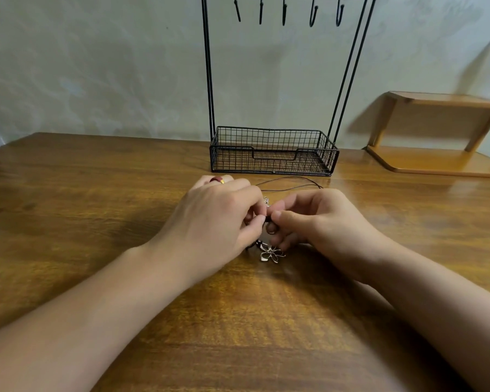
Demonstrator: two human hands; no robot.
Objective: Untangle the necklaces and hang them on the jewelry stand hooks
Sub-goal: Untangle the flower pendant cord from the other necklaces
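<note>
A: What is seen at the left of the wooden table [96,176]?

B: The left hand [218,213] is seen there, a red and gold ring [217,180] worn on one finger. Its thumb and fingertips are curled tight, and the tangled necklaces [268,222] are pinched between them.

A: And in the middle?

B: The knot is held between both hands, just above the tabletop. A flower pendant [271,252] is laid on the wood just below them, and a dark cord [289,183] is looped out behind the hands, toward the wire basket [273,151] of the jewelry stand [208,80]. The hooks [313,15] above are bare.

A: And to the right?

B: The same knot is pinched by the right hand [320,219], fingers narrowly curled. A wooden shelf [436,131] is set against the wall further right.
</note>
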